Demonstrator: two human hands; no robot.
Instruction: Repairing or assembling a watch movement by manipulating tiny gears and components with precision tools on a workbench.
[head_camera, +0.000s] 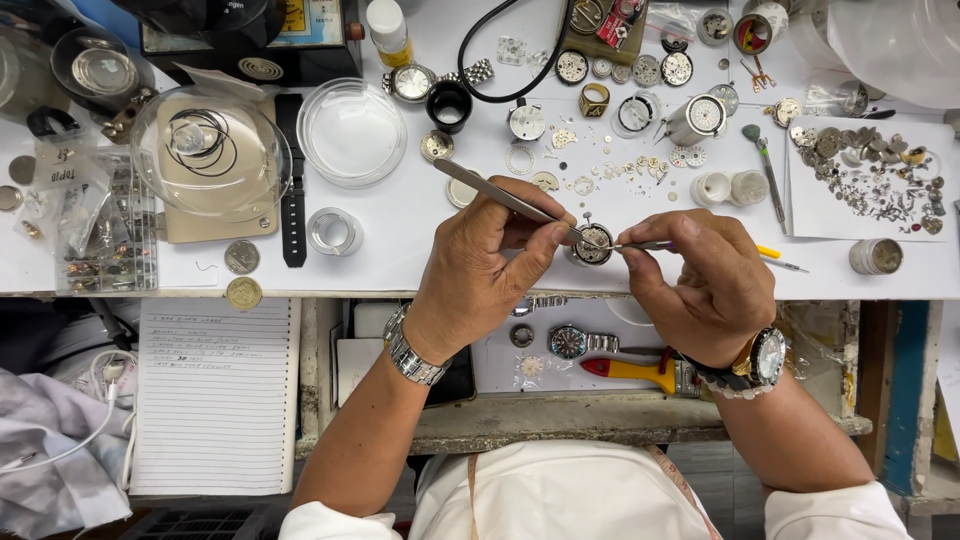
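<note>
Pinching slim tweezers (500, 192), the left hand (480, 270) steadies the round watch movement (592, 244) at the white bench (400, 225) edge (close under the eyes), while the right hand (700, 285) pinches a fine screwdriver (650, 245) whose tip touches it

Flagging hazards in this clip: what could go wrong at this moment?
The tweezers in the left hand and the thin tool in the right hand both meet over the small watch movement; a slip might scratch it. It sits near the table edge, so a flicked part could drop off.
</note>
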